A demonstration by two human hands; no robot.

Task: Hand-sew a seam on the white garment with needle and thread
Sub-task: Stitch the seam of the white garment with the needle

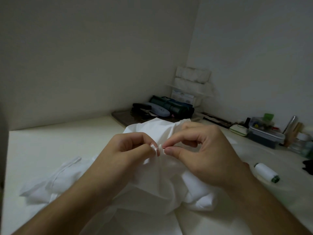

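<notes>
The white garment lies bunched on the white table, lifted at its middle between my hands. My left hand pinches a small fold of the cloth with curled fingers. Just to its right, my right hand pinches thumb against forefinger at the same fold, where a thin needle is faintly visible; the thread is too fine to see. A spool of white thread lies on its side to the right of my right wrist.
At the back corner a dark tray holds a rolled green pouch and a grey case. A white shelf stack stands behind. Clear boxes of sewing notions and jars line the right edge.
</notes>
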